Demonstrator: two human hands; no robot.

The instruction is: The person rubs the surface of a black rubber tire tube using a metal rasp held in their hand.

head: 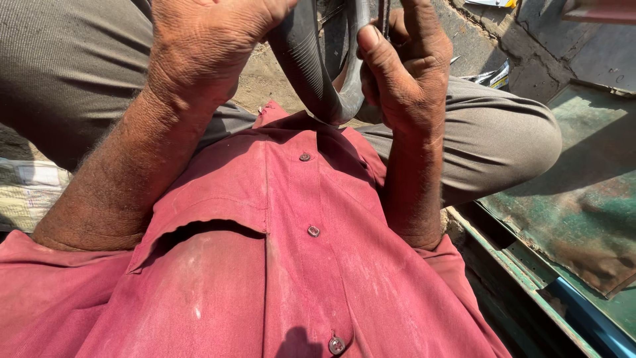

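head view, looking straight down the wearer's chest. red button shirt [291,265] fills the lower frame; grey trousers [490,139] on bent knees either side, person seated low over sandy ground [265,79].

both hands raised close to the camera, working a black rubber inner tube [311,73]. tube hangs as a loop between the hands, its bottom bend just above the shirt collar, upper part running out of frame. a dark rim or tyre edge [383,16] shows just beside it at the top; too cropped to tell more.

left hand [199,46]: curled against the tube's left side, fingers out of frame, so cannot tell if it is clamped or only resting. right hand [407,73]: closed around the tube's right run, thumb [374,63] pressed flat on the rubber, fingers wrapped behind.

right of the knee: rusted green metal sheet [583,199] with a raised edge, blue strip below it.

risks, as judged: rubber pinched hard under the thumb against the rim edge could nick or crease. the left-hand hold is unclear, so the loop could slip and drop into the sand, picking up grit. the sheet's sharp edge sits near the right elbow.
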